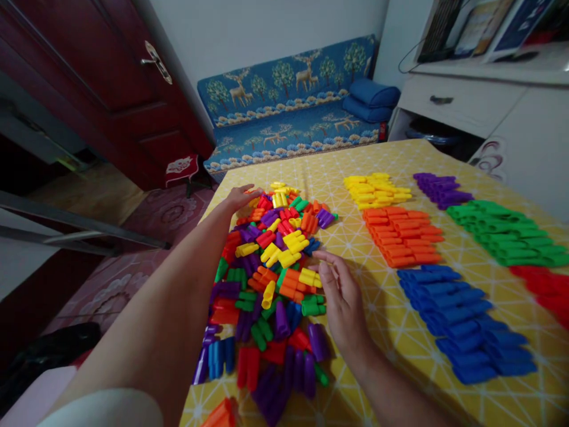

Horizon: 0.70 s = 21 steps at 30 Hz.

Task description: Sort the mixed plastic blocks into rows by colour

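Observation:
A mixed heap of plastic bullet-shaped building pieces [267, 255] in yellow, orange, red, green, purple and blue lies on the left part of the table. My left hand [242, 196] reaches over to the heap's far left edge, fingers stretched out against the pieces there; nothing shows in its grasp. Along the heap's right side is my right hand [341, 290], palm turned inward with loosely bent fingers apart. Its fingertips are close to a yellow piece [311, 277]; whether they touch it I cannot tell. Green pieces [313, 305] lie just below that.
On the right, pieces lie grouped by colour: yellow [377, 190], orange [402, 236], blue [466, 326], purple [442, 188], green [507, 234] and red [544, 290]. Yellow patterned cloth [320, 172] covers the table. Beyond stand a blue sofa [284, 112], a dark red door [115, 77] and a white cabinet [471, 107].

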Available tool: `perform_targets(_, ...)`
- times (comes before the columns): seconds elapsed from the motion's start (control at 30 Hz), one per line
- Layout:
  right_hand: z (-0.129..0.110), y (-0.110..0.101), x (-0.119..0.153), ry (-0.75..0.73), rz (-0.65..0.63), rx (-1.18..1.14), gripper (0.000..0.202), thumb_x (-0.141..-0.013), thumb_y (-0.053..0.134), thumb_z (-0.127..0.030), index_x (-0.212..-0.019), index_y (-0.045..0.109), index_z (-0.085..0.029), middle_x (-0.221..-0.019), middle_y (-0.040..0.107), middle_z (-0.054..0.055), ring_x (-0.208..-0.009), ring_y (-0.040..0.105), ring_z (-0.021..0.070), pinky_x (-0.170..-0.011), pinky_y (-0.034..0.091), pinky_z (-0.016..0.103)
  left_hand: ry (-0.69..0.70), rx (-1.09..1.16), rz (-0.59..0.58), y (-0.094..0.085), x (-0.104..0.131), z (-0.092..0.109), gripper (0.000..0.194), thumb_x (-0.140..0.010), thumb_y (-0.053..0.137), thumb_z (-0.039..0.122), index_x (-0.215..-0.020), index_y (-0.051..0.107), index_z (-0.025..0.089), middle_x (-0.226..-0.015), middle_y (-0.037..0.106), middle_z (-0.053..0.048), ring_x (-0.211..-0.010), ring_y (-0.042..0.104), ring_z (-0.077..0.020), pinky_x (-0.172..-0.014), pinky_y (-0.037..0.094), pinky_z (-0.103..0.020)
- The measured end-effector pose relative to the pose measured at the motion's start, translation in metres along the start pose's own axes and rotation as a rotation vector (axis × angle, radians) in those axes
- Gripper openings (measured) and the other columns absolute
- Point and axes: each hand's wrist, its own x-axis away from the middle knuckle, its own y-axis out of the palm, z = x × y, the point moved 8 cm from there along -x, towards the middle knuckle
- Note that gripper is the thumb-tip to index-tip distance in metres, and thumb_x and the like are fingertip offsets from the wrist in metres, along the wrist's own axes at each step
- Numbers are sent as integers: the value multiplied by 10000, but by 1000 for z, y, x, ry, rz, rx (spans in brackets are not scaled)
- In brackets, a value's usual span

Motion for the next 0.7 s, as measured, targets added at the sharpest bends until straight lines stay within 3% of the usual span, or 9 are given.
perform_targets(0.17, 1, 3, -1, 2, -28, -2, 441, -927, 447, -545, -1163, 593, -202, -1058, 662, 87, -940, 636, 206, -791, 521, 324, 106, 79, -143, 12, 9, 19, 609, -632, 737, 494, -1141, 703, 161, -1198, 702, -86, -1135, 619, -287, -1010, 450, -358)
perform_targets(0.37, 5, 4, -2, -2, -39, 33, 461, -924, 441, -566, -1174, 582, -206, -1065, 658, 86, -960, 624, 211, -838, 496, 339, 229, 202, -282, 14, 47, 50, 483, -718, 651, 521, -1014, 742, 152, -1079, 737, -82, -985, 668, -250, -925, 505, -349)
perform_targets(0.47, 6, 4, -2, -3, -49, 28, 475, -923, 436, -576, -1187, 573, -207, -1083, 655, 93, -967, 620, 217, -851, 492, 352, 336, 241, -398, 8, 77, 77, 490, -740, 664, 532, -1058, 738, 167, -1119, 727, -85, -1020, 659, -258, -931, 500, -360)
perform_targets(0.6, 5, 4, -2, -15, -45, 11, 472, -923, 434, -577, -1172, 577, -203, -1096, 651, 98, -984, 616, 222, -859, 492, 357, 418, 121, -508, -11, 115, 116, 438, -764, 674, 515, -1031, 764, 180, -1053, 753, -73, -992, 671, -263, -874, 515, -336)
perform_targets(0.7, 4, 6, -2, -15, -48, -5, 460, -923, 438, -568, -1165, 580, -203, -1084, 652, 94, -976, 621, 217, -848, 501, 350, 384, 156, -574, -22, 121, 139, 430, -775, 666, 524, -947, 781, 147, -895, 773, -84, -864, 700, -241, -789, 541, -321)
